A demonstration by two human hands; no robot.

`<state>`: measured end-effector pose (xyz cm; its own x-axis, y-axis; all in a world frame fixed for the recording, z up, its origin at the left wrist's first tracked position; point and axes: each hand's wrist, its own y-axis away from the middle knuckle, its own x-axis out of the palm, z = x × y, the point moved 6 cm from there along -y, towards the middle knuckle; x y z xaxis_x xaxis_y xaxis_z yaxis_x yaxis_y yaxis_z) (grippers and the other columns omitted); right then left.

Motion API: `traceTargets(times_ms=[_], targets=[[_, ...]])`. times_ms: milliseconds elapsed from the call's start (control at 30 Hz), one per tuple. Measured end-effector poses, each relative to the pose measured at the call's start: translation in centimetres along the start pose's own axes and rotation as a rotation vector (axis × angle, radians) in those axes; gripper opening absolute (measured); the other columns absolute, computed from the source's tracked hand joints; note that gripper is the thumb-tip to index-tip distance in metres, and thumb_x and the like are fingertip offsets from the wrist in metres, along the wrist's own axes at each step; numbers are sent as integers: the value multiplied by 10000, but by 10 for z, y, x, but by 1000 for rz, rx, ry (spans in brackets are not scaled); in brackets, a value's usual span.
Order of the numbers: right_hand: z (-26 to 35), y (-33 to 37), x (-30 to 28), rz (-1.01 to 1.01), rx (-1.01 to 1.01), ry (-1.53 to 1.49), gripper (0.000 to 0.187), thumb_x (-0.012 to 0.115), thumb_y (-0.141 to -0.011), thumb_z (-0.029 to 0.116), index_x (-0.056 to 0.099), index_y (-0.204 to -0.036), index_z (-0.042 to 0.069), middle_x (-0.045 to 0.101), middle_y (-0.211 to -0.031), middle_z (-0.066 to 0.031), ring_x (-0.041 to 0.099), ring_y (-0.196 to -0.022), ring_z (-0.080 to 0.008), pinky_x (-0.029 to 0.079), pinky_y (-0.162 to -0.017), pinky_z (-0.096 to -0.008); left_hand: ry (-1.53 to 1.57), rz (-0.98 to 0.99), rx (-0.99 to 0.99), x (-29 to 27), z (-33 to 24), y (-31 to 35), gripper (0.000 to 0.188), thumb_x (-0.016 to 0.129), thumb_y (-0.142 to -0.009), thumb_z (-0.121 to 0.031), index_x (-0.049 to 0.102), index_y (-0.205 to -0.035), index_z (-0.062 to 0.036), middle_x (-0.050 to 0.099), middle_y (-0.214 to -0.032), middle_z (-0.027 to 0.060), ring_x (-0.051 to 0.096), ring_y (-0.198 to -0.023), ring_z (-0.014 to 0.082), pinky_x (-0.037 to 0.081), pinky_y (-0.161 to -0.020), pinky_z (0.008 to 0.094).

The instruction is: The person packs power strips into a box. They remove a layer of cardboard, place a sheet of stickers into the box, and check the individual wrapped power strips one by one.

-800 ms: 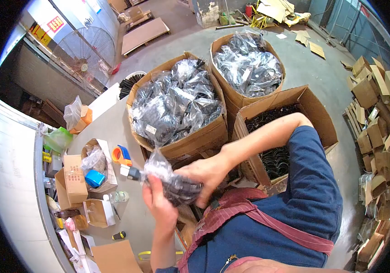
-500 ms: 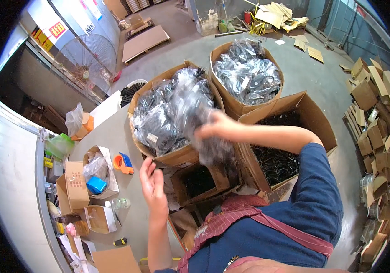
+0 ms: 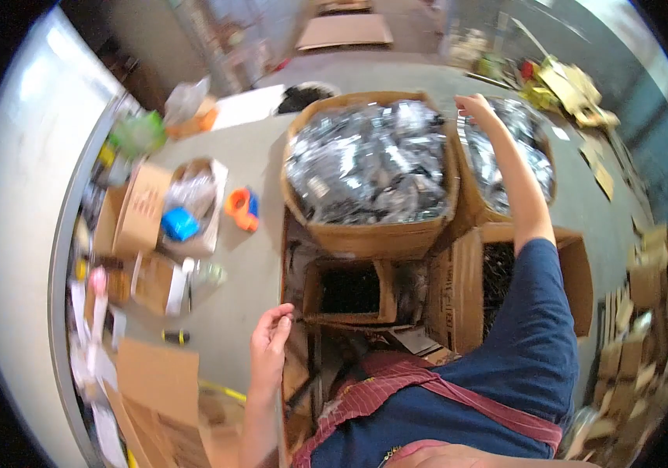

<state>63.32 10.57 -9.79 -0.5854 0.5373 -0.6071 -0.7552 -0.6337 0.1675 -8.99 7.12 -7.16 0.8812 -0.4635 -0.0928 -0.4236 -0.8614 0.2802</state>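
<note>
Concrete floor (image 3: 614, 234): grey, seen through my head camera, with loose cardboard (image 3: 650, 273) piled off to the right, presumably put there to leave my standing place free.

Worktable (image 3: 249, 281): runs along my left side, which puts small supplies within reach; the orange-and-blue tape dispenser (image 3: 242, 209) lies towards the inner edge, handy for that side, I judge.

Left hand (image 3: 270, 343): half curled by the table's edge, thumb near the fingers; whether anything is pinched there I cannot tell.

Right hand (image 3: 473, 108): well apart from the left, up at the far carton (image 3: 476, 207); the fingers are bent, but blur hides whether they grip something. My arm reaches out long, probably because that carton stands at the back.

Bagged dark parts (image 3: 365, 168): heaped in the near carton (image 3: 373, 234), with more bags (image 3: 509, 152) in the far one, beside my right hand. Both tops are open, likely so the bags can be got at without lifting flaps.

Right-side carton (image 3: 466, 288): dark parts (image 3: 497, 273) show inside; my sleeve covers some of it.

Small box (image 3: 388, 288): open and close to my body, which probably spares a long reach; its contents are too dim to name.
</note>
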Motion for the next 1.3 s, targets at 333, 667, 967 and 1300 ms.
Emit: traceTargets(times_ms=[333,667,967,1300], targets=[[231,338,288,1046,-879,244,253,608,-946,175,662,-1101,-19,708,-962,-81,660,-886,-147,512,-817,-308,-233,38,-41,-31,102,124,243,575,-997,-207,634,-1166,-42,699,-1072,73,657,-979,162,516,-877,325],[309,625,349,1502,-1402,447,201,629,-920,116,665,-1075,-6,707,-986,-134,687,-919,-251,525,-816,-341,-213,-255,-171,-123,142,297,283,561,-974,-260,653,-1131,-43,707,-1047,131,674,-978,257,520,-870,365],[331,903,444,1730,-1689,168,164,634,-927,117,681,-1054,24,703,-1012,-120,680,-936,-267,527,-812,-352,327,-424,-64,-216,256,436,258,538,-1008,-186,626,-1176,-11,698,-1069,87,649,-995,157,508,-899,299],[270,1115,718,1965,-1103,335,319,635,-843,128,684,-1147,44,680,-1017,-48,611,-897,-132,494,-771,-282,-29,-571,94,-236,268,437,216,514,-1013,-130,623,-1175,-39,721,-1073,103,690,-996,184,530,-888,315]])
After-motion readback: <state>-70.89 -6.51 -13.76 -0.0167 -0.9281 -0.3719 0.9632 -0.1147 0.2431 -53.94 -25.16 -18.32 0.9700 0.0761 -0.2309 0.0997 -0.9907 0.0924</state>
